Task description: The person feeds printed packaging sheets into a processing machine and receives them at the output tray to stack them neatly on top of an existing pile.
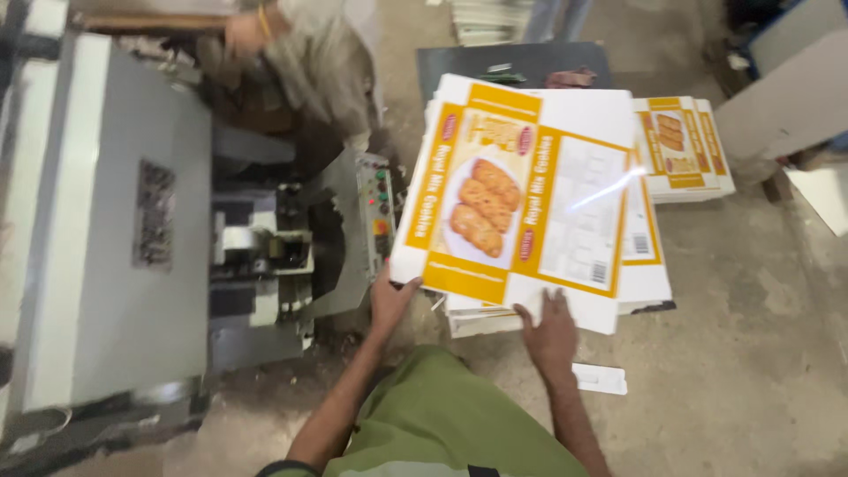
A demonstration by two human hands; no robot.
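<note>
Head view: left hand (389,302) pinching the near left corner of the top sheet (517,199), a flat yellow-and-white printed carton blank. Right hand (549,331) open, palm flat on the sheet's near edge. Sheet lying atop a stack (649,274) on the floor (751,353). At 2 o'clock, another stack (685,150). At 9 o'clock, a grey machine (115,221); a co-worker (309,53) at 11 o'clock.

Co-worker (309,53) cut off at top edge, motion-blurred; stack (548,314) mostly hidden under top printed sheet (521,199).
</note>
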